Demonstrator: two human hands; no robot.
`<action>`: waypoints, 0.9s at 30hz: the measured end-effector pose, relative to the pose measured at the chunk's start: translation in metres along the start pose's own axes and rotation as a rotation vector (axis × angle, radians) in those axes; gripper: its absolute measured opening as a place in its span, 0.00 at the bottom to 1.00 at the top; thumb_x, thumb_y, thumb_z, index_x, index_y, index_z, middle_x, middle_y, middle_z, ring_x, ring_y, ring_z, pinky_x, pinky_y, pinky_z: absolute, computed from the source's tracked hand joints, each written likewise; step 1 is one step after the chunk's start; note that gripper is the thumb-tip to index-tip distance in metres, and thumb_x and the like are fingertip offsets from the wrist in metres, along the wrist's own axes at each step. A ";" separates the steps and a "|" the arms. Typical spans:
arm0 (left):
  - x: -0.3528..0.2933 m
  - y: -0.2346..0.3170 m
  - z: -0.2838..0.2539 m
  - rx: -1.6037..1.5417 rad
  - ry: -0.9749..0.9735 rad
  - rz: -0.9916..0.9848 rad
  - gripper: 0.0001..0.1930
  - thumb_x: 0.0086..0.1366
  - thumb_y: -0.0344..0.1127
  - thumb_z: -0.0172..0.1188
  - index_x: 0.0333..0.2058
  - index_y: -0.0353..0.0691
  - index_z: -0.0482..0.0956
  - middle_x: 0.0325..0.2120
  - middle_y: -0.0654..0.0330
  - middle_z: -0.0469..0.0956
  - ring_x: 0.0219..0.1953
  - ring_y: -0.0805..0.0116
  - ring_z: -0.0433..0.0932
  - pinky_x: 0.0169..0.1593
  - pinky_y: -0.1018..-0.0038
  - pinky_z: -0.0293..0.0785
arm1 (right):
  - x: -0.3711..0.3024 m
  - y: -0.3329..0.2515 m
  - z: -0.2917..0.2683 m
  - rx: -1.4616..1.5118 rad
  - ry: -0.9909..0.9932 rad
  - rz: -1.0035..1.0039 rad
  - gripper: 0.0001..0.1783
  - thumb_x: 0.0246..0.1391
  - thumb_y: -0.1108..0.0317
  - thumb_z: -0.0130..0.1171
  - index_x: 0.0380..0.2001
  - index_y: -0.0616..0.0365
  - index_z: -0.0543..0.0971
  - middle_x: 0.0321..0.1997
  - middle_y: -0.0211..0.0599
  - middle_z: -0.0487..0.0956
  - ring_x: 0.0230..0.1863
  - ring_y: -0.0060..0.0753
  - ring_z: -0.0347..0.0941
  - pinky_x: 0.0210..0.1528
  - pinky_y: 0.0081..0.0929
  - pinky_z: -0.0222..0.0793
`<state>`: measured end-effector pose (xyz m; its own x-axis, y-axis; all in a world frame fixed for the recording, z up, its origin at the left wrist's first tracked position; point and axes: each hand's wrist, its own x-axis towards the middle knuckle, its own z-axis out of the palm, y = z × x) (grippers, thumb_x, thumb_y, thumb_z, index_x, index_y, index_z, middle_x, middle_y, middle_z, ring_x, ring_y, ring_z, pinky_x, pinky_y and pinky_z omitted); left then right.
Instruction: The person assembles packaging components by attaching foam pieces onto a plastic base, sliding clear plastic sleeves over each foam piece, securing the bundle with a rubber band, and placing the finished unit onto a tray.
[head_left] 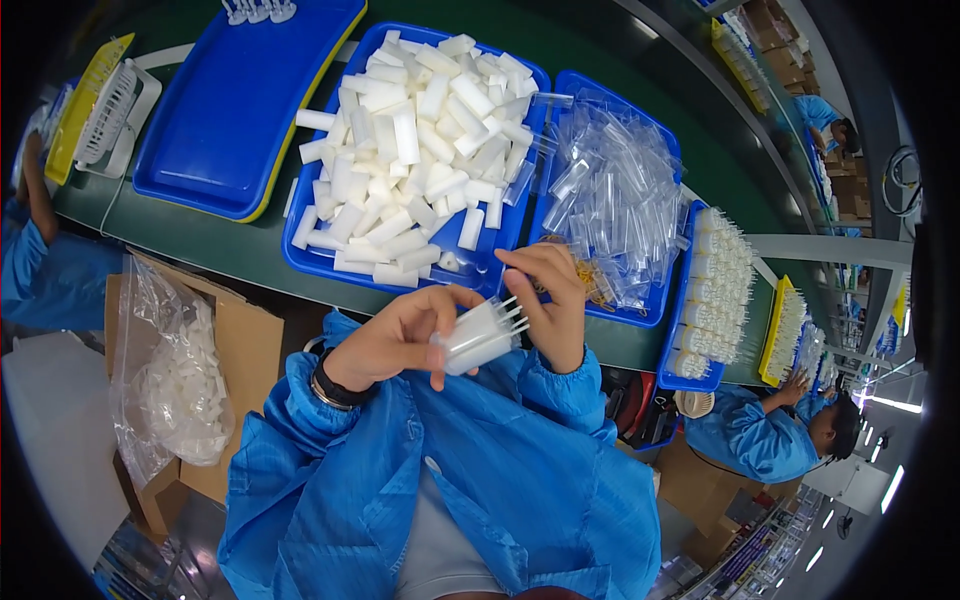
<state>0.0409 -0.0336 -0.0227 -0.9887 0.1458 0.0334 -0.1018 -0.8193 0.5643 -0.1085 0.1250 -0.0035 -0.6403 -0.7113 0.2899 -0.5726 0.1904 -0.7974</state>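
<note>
My left hand grips a white bundle in front of my chest, fingers and thumb wrapped round its sides. The bundle looks sheathed in clear plastic, and several thin white prongs stick out of its right end. Beside those prongs is my right hand, thumb and forefinger apart, with nothing visible between them. Beyond my hands, a blue tray is heaped with white foam-like blocks. A second blue tray holds clear plastic sleeves and yellowish rubber bands close behind my right hand.
At right, a blue tray carries rows of white pronged pieces. Stacked blue and yellow trays lie at left. A cardboard box with a plastic bag of white pieces stands lower left. Co-workers sit along the bench.
</note>
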 end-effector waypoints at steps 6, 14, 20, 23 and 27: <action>-0.006 0.018 0.012 0.016 0.031 -0.118 0.45 0.56 0.32 0.64 0.67 0.40 0.46 0.50 0.50 0.72 0.47 0.62 0.77 0.43 0.74 0.77 | 0.000 0.004 -0.013 -0.360 0.189 -0.060 0.08 0.42 0.76 0.65 0.29 0.56 0.81 0.29 0.34 0.76 0.37 0.41 0.69 0.42 0.34 0.63; -0.002 0.003 0.001 0.040 0.167 0.043 0.35 0.58 0.32 0.63 0.63 0.37 0.57 0.41 0.56 0.74 0.36 0.71 0.75 0.35 0.79 0.73 | -0.021 0.013 -0.058 -0.492 0.030 0.214 0.06 0.44 0.74 0.65 0.29 0.59 0.81 0.20 0.38 0.71 0.24 0.37 0.66 0.28 0.34 0.62; 0.001 -0.001 0.000 0.041 0.185 0.041 0.31 0.57 0.30 0.64 0.58 0.37 0.62 0.34 0.60 0.73 0.28 0.76 0.70 0.28 0.81 0.66 | -0.018 0.001 -0.057 -0.426 -0.027 0.209 0.07 0.43 0.71 0.66 0.29 0.59 0.82 0.21 0.38 0.73 0.25 0.37 0.67 0.29 0.33 0.64; 0.002 -0.002 -0.001 0.044 0.201 0.045 0.31 0.57 0.30 0.64 0.58 0.37 0.62 0.34 0.61 0.73 0.29 0.76 0.70 0.28 0.82 0.65 | -0.020 0.006 -0.054 -0.536 -0.072 0.147 0.06 0.42 0.71 0.66 0.27 0.59 0.82 0.24 0.36 0.75 0.28 0.39 0.69 0.31 0.33 0.66; 0.001 -0.002 0.001 0.065 0.250 0.048 0.32 0.55 0.30 0.66 0.58 0.38 0.63 0.34 0.61 0.74 0.30 0.74 0.71 0.28 0.83 0.66 | -0.017 0.008 -0.050 -0.631 -0.049 0.089 0.05 0.41 0.72 0.66 0.24 0.59 0.81 0.26 0.35 0.75 0.32 0.41 0.69 0.33 0.35 0.66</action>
<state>0.0397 -0.0311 -0.0224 -0.9895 -0.0407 -0.1387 -0.0546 -0.7831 0.6194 -0.1278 0.1726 0.0121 -0.6836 -0.7019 0.2003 -0.7193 0.6012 -0.3482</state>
